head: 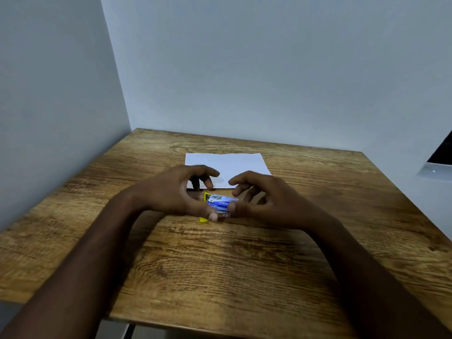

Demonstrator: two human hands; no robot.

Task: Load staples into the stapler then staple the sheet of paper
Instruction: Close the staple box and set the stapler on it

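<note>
A small blue and yellow staple box [218, 203] lies on the wooden table [220, 260] between my two hands. My left hand [171, 192] curls around its left side, thumb tip pressed on the near end. My right hand [259, 201] meets it from the right, with its thumb on the box's near right corner and its fingers arched above. A white sheet of paper [230, 165] lies flat just beyond the hands. A dark shape under my left fingers at the paper's near edge is too hidden to name. No stapler can be made out.
Plain walls close in the table at the back and on the left. A dark, white-framed object [437, 157] sits past the table's right edge. Bare wood lies on both sides of the paper and in front of my forearms.
</note>
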